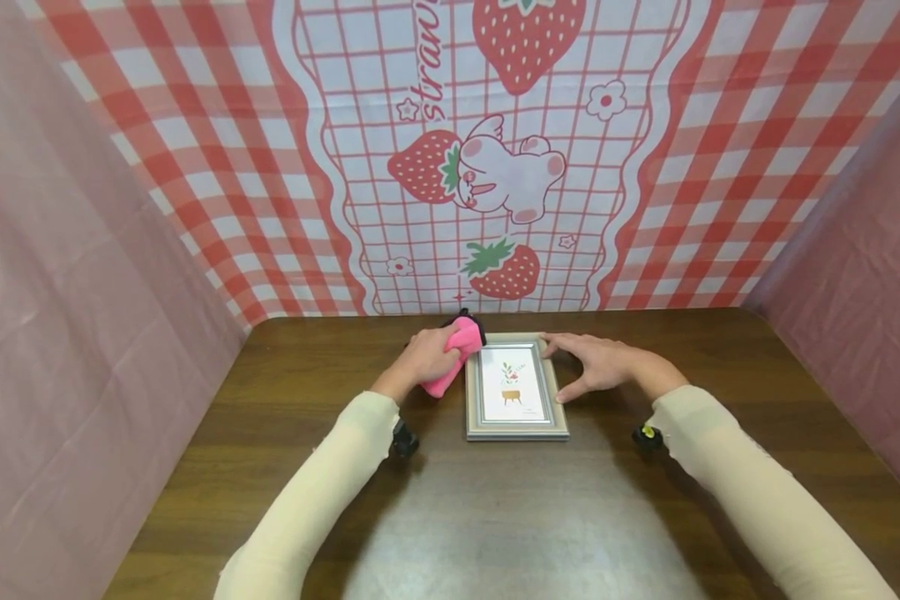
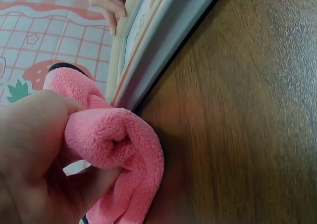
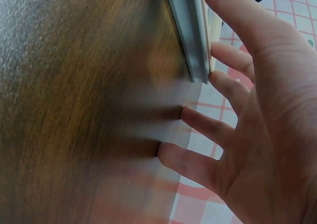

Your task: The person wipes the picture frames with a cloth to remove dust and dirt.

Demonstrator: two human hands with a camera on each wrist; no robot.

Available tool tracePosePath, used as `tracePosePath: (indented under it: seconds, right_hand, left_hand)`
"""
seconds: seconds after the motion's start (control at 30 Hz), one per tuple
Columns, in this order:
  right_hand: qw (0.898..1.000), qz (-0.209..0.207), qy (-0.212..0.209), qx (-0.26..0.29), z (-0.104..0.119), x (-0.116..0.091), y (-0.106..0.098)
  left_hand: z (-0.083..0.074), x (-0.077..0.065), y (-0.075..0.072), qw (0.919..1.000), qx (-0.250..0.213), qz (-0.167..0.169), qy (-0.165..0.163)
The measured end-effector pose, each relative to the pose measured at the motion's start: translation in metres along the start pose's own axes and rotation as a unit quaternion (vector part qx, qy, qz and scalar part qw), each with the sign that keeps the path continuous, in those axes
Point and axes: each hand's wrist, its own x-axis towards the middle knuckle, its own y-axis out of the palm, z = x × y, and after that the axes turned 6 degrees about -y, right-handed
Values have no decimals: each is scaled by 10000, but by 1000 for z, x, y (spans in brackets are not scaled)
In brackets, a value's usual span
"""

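Observation:
A picture frame (image 1: 474,392) with a pale border lies flat on the wooden table, its print of a potted plant (image 1: 511,397) facing up. My left hand (image 1: 429,355) grips a folded pink cloth (image 1: 465,337) at the frame's upper left side. In the left wrist view, the plush cloth (image 2: 143,169) is bunched between thumb and fingers and lies against the frame's outer side. My right hand (image 1: 606,362) touches the frame's right side, thumb and fingers spread apart. The right wrist view shows two fingertips at the frame's edge (image 3: 190,35) and two other fingertips on the table.
The brown table (image 1: 465,517) extends toward me and to both sides. A red-and-white strawberry-print cloth (image 1: 435,242) hangs behind its far edge. Pink curtains (image 1: 82,292) stand on the left and right. A dark wrist device (image 1: 403,439) sits below each wrist.

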Motion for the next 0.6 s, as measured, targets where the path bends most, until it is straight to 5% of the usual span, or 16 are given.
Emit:
tracePosePath:
  seconds: [0.33,0.6]
  right_hand:
    - [10000,-8,36,53,-3,3,1]
    - [10000,-11,-29,29,-1,2,1]
  left_hand:
    - [-1,-7,-2,9998,-171,95,14]
    - [-6,-33,-4,9988,-379,119,280]
